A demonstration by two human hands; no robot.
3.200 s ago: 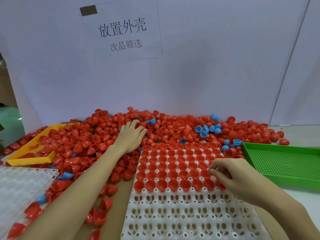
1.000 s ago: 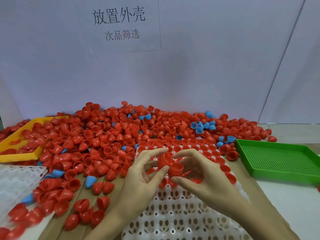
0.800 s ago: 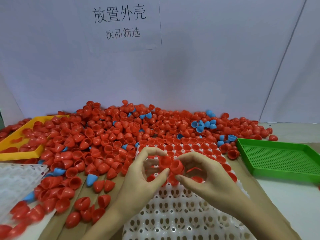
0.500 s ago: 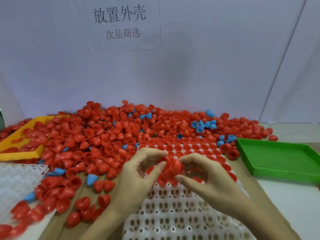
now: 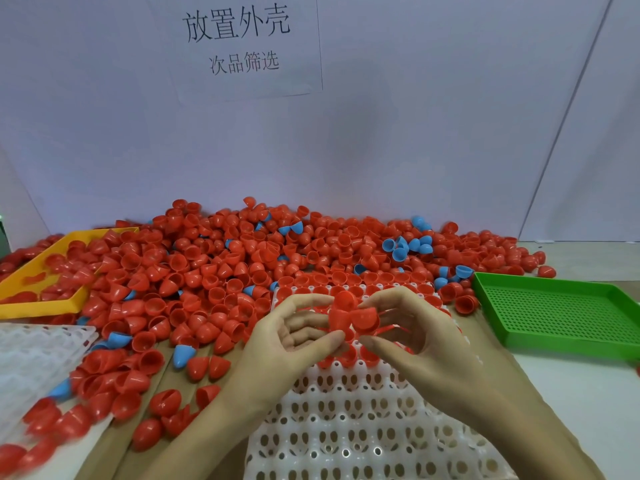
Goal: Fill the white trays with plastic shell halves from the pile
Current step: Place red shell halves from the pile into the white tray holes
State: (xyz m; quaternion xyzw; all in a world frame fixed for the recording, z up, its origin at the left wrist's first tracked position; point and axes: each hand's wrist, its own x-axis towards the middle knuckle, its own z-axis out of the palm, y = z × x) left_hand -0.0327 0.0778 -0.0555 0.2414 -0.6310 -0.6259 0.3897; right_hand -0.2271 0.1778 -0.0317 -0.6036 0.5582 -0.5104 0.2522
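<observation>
Above the white perforated plastic tray [image 5: 346,427] at the counter's near edge, left hand [image 5: 291,344] and right hand [image 5: 415,341] pinch 2 red plastic shell halves [image 5: 349,315], fingers [image 5: 304,301] curled; red shell pile [image 5: 225,268] behind.

Small factory sorting bench, light assembly work. Printed Chinese sign [image 5: 239,41] taped on white backdrop [image 5: 450,116]; bulk pile of red and blue plastic shell halves [image 5: 242,268]; white slotted tray [image 5: 346,427], yellow tray [image 5: 41,306] and perforated green tray [image 5: 561,317] on worktable [image 5: 571,393].
</observation>
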